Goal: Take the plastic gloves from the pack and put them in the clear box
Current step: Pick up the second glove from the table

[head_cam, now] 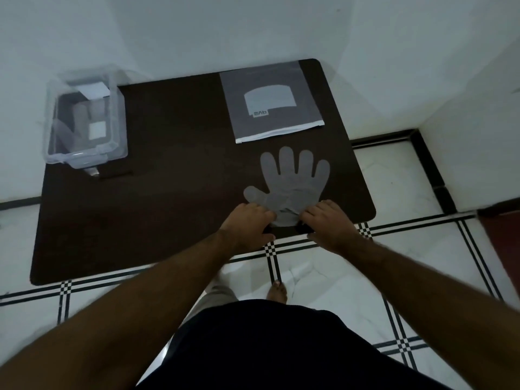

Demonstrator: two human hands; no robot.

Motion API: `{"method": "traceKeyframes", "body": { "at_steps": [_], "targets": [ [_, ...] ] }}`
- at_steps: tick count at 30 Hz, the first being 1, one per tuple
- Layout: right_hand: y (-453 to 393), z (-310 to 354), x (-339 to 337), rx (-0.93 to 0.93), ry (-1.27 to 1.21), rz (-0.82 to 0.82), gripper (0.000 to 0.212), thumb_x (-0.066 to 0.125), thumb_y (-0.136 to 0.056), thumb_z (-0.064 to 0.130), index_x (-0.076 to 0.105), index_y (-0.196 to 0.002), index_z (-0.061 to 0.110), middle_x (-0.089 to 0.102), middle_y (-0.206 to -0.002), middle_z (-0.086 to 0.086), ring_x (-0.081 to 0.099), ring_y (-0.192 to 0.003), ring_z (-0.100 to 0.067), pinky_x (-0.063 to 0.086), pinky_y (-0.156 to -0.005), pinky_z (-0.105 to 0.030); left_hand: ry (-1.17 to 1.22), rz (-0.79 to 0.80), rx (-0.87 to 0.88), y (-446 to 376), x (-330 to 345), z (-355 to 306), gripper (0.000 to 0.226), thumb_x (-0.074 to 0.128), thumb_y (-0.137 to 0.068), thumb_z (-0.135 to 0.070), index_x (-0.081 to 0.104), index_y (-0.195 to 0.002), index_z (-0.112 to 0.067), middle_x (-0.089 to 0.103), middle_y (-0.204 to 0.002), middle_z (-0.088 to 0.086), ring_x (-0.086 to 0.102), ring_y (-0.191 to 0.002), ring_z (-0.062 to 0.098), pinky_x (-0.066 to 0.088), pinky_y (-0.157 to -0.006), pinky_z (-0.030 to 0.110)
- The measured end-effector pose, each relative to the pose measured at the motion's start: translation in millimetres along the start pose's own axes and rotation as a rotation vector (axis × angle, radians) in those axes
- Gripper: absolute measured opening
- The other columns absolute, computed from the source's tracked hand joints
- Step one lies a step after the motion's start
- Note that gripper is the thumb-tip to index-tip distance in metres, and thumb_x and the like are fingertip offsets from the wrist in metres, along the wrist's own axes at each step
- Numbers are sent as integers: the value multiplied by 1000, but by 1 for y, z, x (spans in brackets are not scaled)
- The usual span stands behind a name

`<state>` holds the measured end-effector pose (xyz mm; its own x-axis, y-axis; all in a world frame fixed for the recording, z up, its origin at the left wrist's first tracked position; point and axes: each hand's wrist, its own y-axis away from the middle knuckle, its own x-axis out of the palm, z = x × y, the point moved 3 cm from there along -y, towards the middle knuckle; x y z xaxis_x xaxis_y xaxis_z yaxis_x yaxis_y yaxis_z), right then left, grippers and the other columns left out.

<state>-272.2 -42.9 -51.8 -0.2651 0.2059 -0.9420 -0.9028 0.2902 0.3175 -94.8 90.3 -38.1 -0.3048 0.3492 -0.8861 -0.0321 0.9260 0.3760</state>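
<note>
Two bare hands are pinching the crumpled cuff of a thin, translucent plastic glove (292,181) lying flat on the dark table (168,192): left hand (247,220) and right hand (329,223), fingers curled onto the film. Beyond it, the flat grey pack (271,101) is lying. At far left, the clear box (84,119) is holding pale gloves.

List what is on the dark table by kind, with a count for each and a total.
Plastic glove lying flat on the table: 1
Glove pack: 1
Clear box: 1, with what looks like glove plastic already inside; count unclear
Hands on the glove's cuff: 2, left hand and right hand
Total: 5
</note>
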Motion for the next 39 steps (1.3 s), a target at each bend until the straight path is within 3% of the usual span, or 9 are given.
{"method": "traceKeyframes", "body": {
  "at_steps": [7,13,17,21,23,25,32,36,39],
  "targets": [
    [13,5,3,-18,-56,-84,17,72,-97,36,74,-107,22,76,-108,-2,70,-107,-24,46,-110,-48,-55,-32,29,3,29,-16,63,66,-94,-61,56,-148,-30,57,-148,-4,47,-138,21,35,-116,43],
    [16,4,-7,46,-239,-221,14,64,-97,35,67,-91,23,69,-88,3,63,-88,-18,52,-96,-43,132,-209,-83,9,34,-21,46,65,-101,-45,62,-144,-29,62,-145,-6,46,-136,19,33,-115,40],
    [3,8,-43,14,-368,-293,13,64,-98,31,63,-87,23,62,-79,5,57,-76,-13,52,-84,-36,337,-389,-148,13,16,-13,21,66,-101,-29,76,-120,-28,72,-124,-9,54,-124,17,43,-109,46],
    [-14,12,-89,-60,-396,-366,11,64,-101,29,69,-95,21,66,-83,6,61,-75,-8,55,-78,-30,654,-455,-253,18,-23,7,14,64,-101,-35,76,-107,-33,73,-109,-17,66,-109,9,57,-98,46],
    [-20,11,-117,-92,-461,-436,8,68,-99,25,71,-100,18,71,-90,4,65,-81,-9,56,-78,-25,890,-495,-286,24,-55,17,13,67,-103,-26,77,-109,-24,75,-106,-9,72,-101,10,63,-91,41],
    [-31,8,-147,-78,-555,-462,6,72,-97,21,74,-102,19,74,-95,5,68,-87,-8,57,-79,-26,1047,-572,-292,32,-90,32,14,68,-103,-12,79,-111,-12,78,-109,0,74,-103,16,63,-94,39],
    [-86,31,-234,-58,-761,-418,6,72,-99,19,78,-99,19,76,-89,10,73,-83,-3,60,-79,-21,978,-657,-247,80,-195,93,14,66,-103,-6,77,-108,0,78,-107,6,74,-98,10,59,-88,21],
    [-130,64,-282,-124,-826,-402,8,74,-99,15,79,-102,10,76,-83,12,72,-73,4,56,-71,-13,947,-712,-265,108,-233,140,13,70,-101,-6,80,-98,-14,79,-92,-2,71,-88,9,57,-85,27],
    [-168,97,-313,-184,-784,-449,8,78,-96,18,82,-102,13,78,-86,13,74,-77,-1,60,-78,-21,941,-792,-302,135,-255,175,11,71,-100,-6,80,-97,-11,79,-88,-2,71,-85,7,57,-82,25]
  ]
}}
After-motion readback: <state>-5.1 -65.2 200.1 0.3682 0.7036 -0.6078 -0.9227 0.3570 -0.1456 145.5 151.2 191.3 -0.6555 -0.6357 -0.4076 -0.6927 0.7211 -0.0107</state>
